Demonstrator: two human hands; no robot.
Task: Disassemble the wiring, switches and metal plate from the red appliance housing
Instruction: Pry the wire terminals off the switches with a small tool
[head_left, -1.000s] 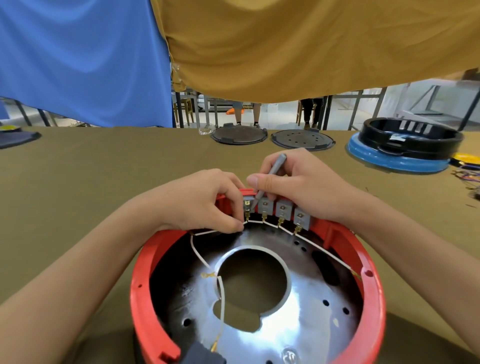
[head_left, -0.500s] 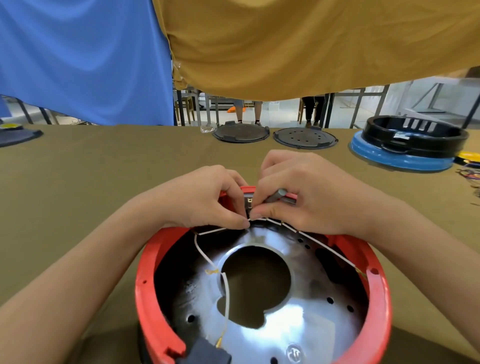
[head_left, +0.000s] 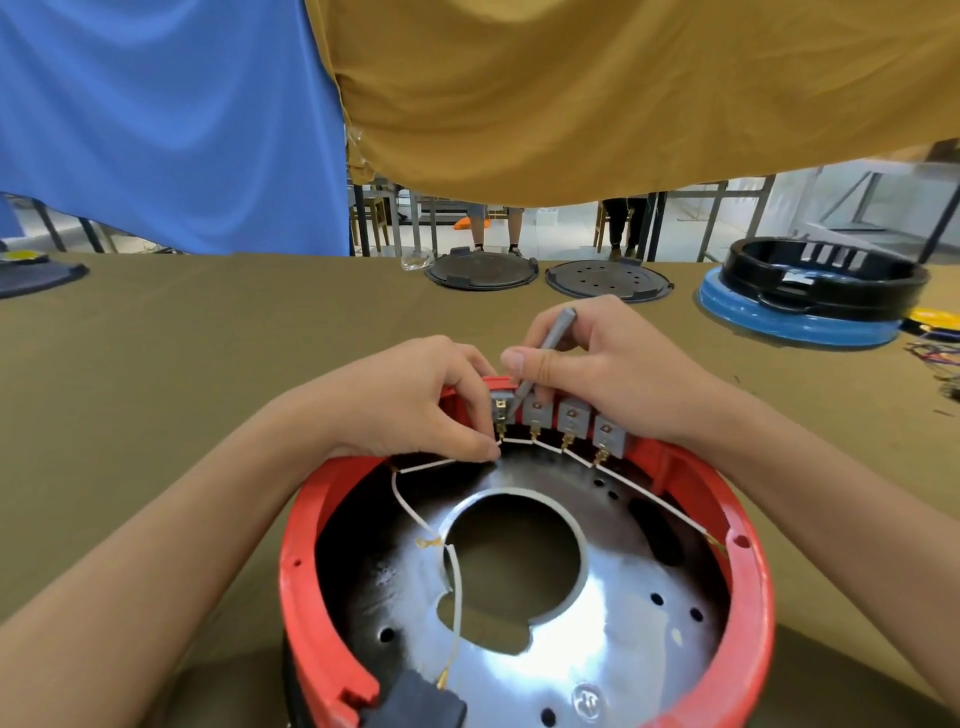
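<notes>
Your right hand (head_left: 613, 379) grips a grey tool (head_left: 543, 366) beside four grey switches (head_left: 571, 421) on the red housing (head_left: 748, 587), while your left hand (head_left: 415, 400) pinches the white wire (head_left: 431, 465) below the leftmost switch.

Right hand (head_left: 618, 374) has lifted back off the switches (head_left: 563, 421) since 0.5 s ago: all four grey blocks show again, w/ brass tabs & white wire (head_left: 540, 446) visible below. The grey tool (head_left: 543, 358) is tilted up again, top end above the knuckles, tip down by the leftmost switch, approx. as 1 s ago.
</notes>
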